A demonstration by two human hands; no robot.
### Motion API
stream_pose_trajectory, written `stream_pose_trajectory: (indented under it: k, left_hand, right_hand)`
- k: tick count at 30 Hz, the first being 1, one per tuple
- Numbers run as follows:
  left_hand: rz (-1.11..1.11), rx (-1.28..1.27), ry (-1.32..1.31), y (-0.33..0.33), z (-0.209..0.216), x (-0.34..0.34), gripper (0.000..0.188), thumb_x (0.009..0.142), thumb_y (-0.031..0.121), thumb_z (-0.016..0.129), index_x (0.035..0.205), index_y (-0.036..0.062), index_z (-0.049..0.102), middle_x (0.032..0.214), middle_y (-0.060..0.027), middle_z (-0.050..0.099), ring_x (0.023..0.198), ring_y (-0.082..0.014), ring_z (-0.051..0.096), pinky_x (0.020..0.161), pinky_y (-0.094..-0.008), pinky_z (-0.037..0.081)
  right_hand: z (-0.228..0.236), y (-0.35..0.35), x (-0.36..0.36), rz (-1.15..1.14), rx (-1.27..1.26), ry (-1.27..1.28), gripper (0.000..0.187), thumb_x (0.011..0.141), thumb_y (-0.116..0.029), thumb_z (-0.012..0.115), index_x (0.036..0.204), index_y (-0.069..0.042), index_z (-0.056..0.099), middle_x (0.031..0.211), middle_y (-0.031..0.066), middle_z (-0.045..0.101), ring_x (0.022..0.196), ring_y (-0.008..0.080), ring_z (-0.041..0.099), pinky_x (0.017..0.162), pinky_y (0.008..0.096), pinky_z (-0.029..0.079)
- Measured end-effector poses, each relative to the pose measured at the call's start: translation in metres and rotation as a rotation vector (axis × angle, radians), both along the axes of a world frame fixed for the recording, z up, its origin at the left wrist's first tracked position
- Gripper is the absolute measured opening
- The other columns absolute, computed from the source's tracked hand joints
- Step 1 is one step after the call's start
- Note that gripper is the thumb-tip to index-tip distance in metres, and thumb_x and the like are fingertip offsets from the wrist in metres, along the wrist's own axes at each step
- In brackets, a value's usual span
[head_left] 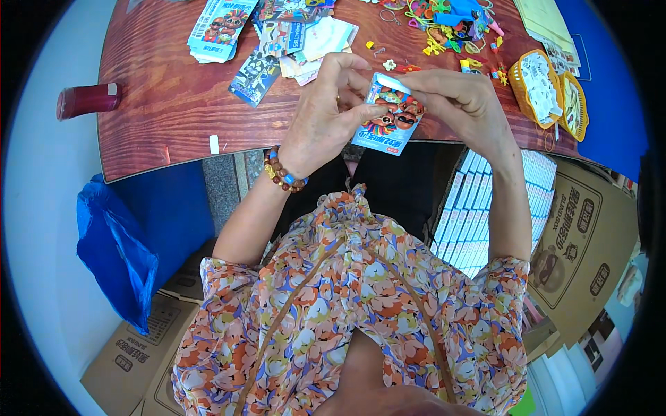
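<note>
A small light-blue carton (376, 141) with printed cartoon faces hangs tilted over the table's front edge. My left hand (320, 111) grips it from the left, thumb pressed on the printed front. At the carton's upper end, where a white flap or opening shows, the fingers of my right hand (461, 104) are bent together against the top right corner. Whether those fingers hold anything besides the carton is hidden. Just beyond my hands lie a small white flower-shaped piece (389, 65) and loose coloured bits.
Printed cards (255, 78) and a stack of flat cartons (220, 31) lie at the far left. Colourful small toys (444, 28) heap at the back. Yellow baskets (533, 87) hold packets at right. A box of packed cartons (458, 215) stands by my right arm; a blue bag (114, 243) hangs left.
</note>
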State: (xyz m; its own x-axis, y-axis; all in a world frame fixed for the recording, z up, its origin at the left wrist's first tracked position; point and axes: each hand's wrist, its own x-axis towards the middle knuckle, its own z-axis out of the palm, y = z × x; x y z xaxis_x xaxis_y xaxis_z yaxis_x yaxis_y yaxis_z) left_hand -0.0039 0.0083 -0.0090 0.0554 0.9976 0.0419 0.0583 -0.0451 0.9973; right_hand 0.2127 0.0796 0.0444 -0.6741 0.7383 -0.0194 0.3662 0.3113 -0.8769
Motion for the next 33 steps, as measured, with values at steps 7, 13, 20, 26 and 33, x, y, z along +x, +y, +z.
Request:
stream_pose_trajectory:
  k: [7, 13, 20, 26, 33]
  left_hand:
    - [-0.082, 0.063, 0.094, 0.000, 0.005, 0.000, 0.055, 0.082, 0.008, 0.077, 0.126, 0.0041, 0.044, 0.089, -0.0100, 0.064, 0.074, -0.0164, 0.068, 0.062, -0.0295, 0.054]
    - [-0.150, 0.093, 0.141, 0.001, 0.007, 0.002, 0.060, 0.084, 0.010, 0.076, 0.132, 0.0042, 0.042, 0.095, -0.0106, 0.061, 0.079, -0.0171, 0.068, 0.065, -0.0308, 0.054]
    - [-0.129, 0.026, 0.103, 0.000, 0.006, 0.004, 0.058, 0.083, 0.008, 0.077, 0.130, 0.0036, 0.043, 0.091, -0.0097, 0.061, 0.078, -0.0175, 0.068, 0.066, -0.0308, 0.054]
    - [-0.114, 0.014, 0.061, -0.001, 0.003, 0.003, 0.056, 0.082, 0.005, 0.076, 0.128, 0.0039, 0.045, 0.087, -0.0087, 0.061, 0.076, -0.0161, 0.067, 0.065, -0.0299, 0.053]
    - [-0.112, 0.016, 0.093, -0.002, 0.000, 0.006, 0.053, 0.082, 0.005, 0.076, 0.128, 0.0047, 0.051, 0.086, -0.0069, 0.060, 0.074, -0.0128, 0.065, 0.064, -0.0282, 0.053]
  right_hand:
    - [-0.009, -0.010, 0.006, -0.011, 0.238, -0.001, 0.022, 0.090, 0.000, 0.065, 0.111, 0.001, 0.071, 0.101, 0.0065, 0.074, 0.093, 0.0112, 0.068, 0.081, 0.0258, 0.054]
    - [-0.010, -0.004, 0.006, -0.060, -0.075, 0.033, 0.017, 0.091, -0.001, 0.065, 0.107, 0.001, 0.072, 0.095, 0.0042, 0.073, 0.088, 0.0082, 0.066, 0.078, 0.0233, 0.052]
    - [-0.016, -0.010, 0.005, -0.048, 0.148, 0.030, 0.021, 0.090, -0.001, 0.065, 0.110, 0.001, 0.071, 0.102, 0.0073, 0.073, 0.093, 0.0130, 0.069, 0.082, 0.0251, 0.054]
    - [-0.008, -0.018, 0.006, 0.075, 0.434, -0.086, 0.025, 0.091, -0.004, 0.064, 0.115, -0.002, 0.070, 0.112, 0.0121, 0.072, 0.102, 0.0253, 0.071, 0.090, 0.0359, 0.056]
    - [-0.016, -0.039, 0.002, -0.004, 0.584, -0.272, 0.030, 0.088, -0.003, 0.067, 0.118, -0.001, 0.068, 0.118, 0.0117, 0.070, 0.108, 0.0254, 0.069, 0.096, 0.0357, 0.053]
